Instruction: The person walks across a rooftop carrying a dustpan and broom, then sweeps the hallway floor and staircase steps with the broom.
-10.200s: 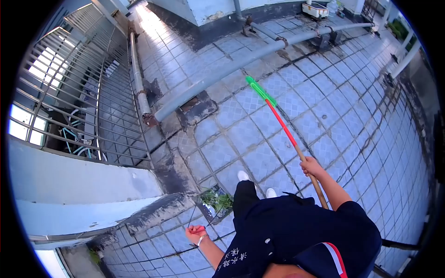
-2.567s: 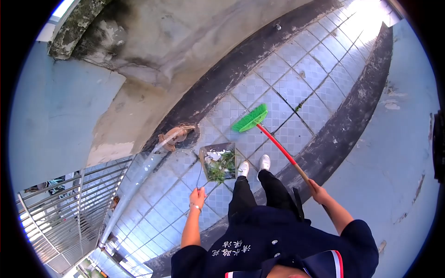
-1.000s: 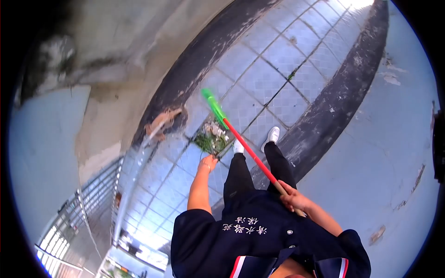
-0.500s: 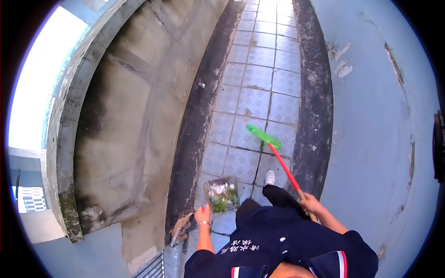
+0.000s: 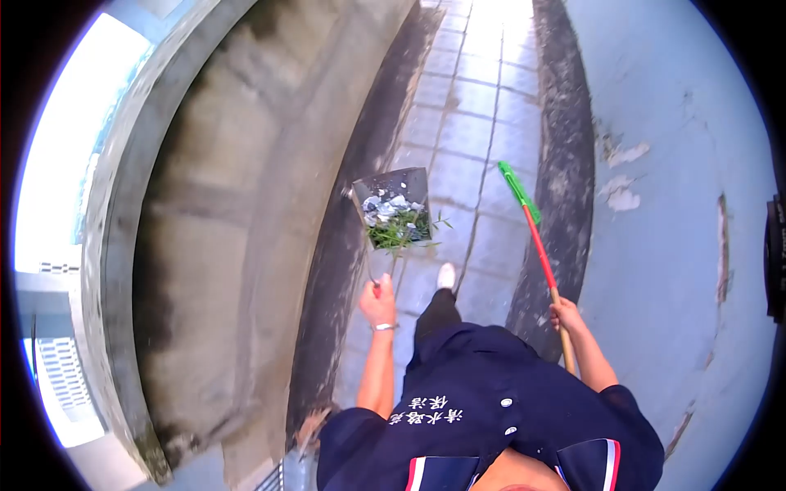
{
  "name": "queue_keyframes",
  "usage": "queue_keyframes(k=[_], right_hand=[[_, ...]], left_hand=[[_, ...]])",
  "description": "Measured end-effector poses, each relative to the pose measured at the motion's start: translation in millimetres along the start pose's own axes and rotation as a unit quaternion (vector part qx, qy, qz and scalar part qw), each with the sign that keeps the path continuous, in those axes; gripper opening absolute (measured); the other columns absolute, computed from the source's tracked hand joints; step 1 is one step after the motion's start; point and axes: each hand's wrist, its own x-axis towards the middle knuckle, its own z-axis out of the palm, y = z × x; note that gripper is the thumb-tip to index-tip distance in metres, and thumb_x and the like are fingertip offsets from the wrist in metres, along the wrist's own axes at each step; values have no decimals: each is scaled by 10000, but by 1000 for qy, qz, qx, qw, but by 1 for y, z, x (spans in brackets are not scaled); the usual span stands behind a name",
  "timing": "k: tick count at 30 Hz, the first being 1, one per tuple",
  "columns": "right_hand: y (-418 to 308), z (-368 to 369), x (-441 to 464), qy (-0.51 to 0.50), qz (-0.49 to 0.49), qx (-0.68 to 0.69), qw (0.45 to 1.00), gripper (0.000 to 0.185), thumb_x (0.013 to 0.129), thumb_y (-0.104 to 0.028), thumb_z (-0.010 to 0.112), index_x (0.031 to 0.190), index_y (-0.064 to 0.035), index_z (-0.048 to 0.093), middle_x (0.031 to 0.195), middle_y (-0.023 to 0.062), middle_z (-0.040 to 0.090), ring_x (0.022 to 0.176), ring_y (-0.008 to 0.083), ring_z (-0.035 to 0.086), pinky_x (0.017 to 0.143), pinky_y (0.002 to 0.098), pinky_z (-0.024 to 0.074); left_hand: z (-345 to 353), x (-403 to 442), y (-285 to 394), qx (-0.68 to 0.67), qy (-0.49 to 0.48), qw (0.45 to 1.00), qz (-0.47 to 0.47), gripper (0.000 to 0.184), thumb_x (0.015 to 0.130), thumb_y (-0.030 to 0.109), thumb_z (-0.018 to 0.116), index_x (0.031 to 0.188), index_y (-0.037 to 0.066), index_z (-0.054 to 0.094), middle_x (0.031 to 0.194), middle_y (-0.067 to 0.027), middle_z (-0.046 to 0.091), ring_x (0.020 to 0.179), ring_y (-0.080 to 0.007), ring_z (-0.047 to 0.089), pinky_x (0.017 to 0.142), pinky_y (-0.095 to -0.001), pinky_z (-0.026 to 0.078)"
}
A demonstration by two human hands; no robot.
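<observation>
My left hand [image 5: 378,304] is closed round the thin handle of a metal dustpan [image 5: 416,180], held out in front of me at the left. Crumpled white scraps [image 5: 390,206] and green plant cuttings [image 5: 396,231] lie in the pan, some leaves poking over its edge. To the right, my right hand [image 5: 565,313] grips the wooden part of a broom [image 5: 542,254] with a red upper shaft. Its green head [image 5: 519,193] points away along the walkway; whether it touches the floor I cannot tell.
A tiled walkway [image 5: 463,164] runs ahead between dark borders. On the left stands a stained concrete parapet [image 5: 237,204], on the right a pale blue wall [image 5: 671,262] with peeling paint. My shoe [image 5: 446,276] is on the tiles. A brownish object [image 5: 311,427] lies low at the left.
My left hand has lifted the dustpan up and forward. The broom has swung to the right and its head points further ahead. I have stepped along the walkway.
</observation>
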Motion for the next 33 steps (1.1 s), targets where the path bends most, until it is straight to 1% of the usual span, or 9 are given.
queue_keyframes(k=[4, 6, 8, 12, 14, 18, 22, 27, 33], right_hand=[[-59, -6, -10, 65, -53, -31, 996, 56, 699, -59, 442, 736, -60, 400, 504, 14, 405, 360, 81, 390, 299, 204, 331], [-70, -24, 19, 39, 26, 133, 990, 69, 716, -70, 444, 781, -64, 421, 520, -4, 407, 372, 69, 382, 299, 192, 317], [-87, -37, 48, -36, 107, 346, 931, 62, 738, -73, 437, 798, -81, 421, 521, -17, 394, 367, 51, 338, 299, 178, 295], [-141, -48, 114, -66, 46, 371, 925, 50, 745, -71, 432, 791, -88, 426, 503, -22, 377, 359, 53, 333, 304, 183, 293], [-187, -65, 151, 13, 34, 128, 991, 42, 708, -68, 447, 742, -53, 427, 491, 0, 390, 352, 87, 380, 304, 215, 320], [-292, -82, 216, -16, -30, -73, 997, 59, 649, -58, 436, 662, -2, 427, 488, 59, 443, 368, 144, 445, 325, 266, 362], [-423, -82, 260, -129, -111, -193, 966, 107, 653, -85, 464, 711, -6, 420, 493, 36, 417, 375, 110, 422, 338, 252, 344], [-540, -85, 325, -210, -226, -185, 933, 237, 684, -135, 503, 861, -3, 418, 566, 23, 436, 433, 84, 421, 385, 229, 357], [-655, -158, 395, -123, -122, -89, 981, 165, 651, -61, 457, 801, -8, 412, 500, 24, 398, 391, 102, 403, 351, 236, 330]], left_hand=[[63, 112, 58, -34, -9, 999, -16, 274, 709, 228, 575, 543, 37, 470, 454, 5, 455, 431, -52, 402, 411, -210, 331], [104, 162, 82, -36, -23, 999, -21, 268, 715, 234, 567, 550, 39, 483, 464, 10, 465, 427, -49, 399, 405, -204, 322], [150, 210, 71, -78, -45, 995, -47, 266, 713, 239, 566, 557, 38, 489, 463, 8, 460, 418, -54, 393, 392, -207, 313], [232, 267, 79, -83, -66, 990, -97, 255, 733, 261, 527, 572, 86, 436, 448, 19, 405, 317, -48, 323, 285, -197, 227], [273, 289, 62, -10, -53, 989, -137, 264, 727, 277, 523, 570, 83, 436, 444, 12, 406, 315, -62, 328, 286, -213, 236], [325, 311, 49, 31, 2, 974, -225, 275, 716, 298, 503, 574, 72, 436, 441, -12, 414, 300, -110, 342, 278, -256, 258], [383, 299, 94, -1, 83, 930, -358, 234, 634, 230, 481, 497, 46, 435, 429, -44, 431, 308, -160, 391, 295, -290, 294], [462, 318, 99, -4, 102, 872, -478, 176, 624, 198, 459, 560, 35, 445, 476, -50, 451, 336, -166, 400, 317, -308, 320], [572, 389, 135, -27, 161, 824, -543, 166, 623, 195, 450, 595, 31, 451, 510, -54, 458, 360, -174, 410, 342, -333, 335]])
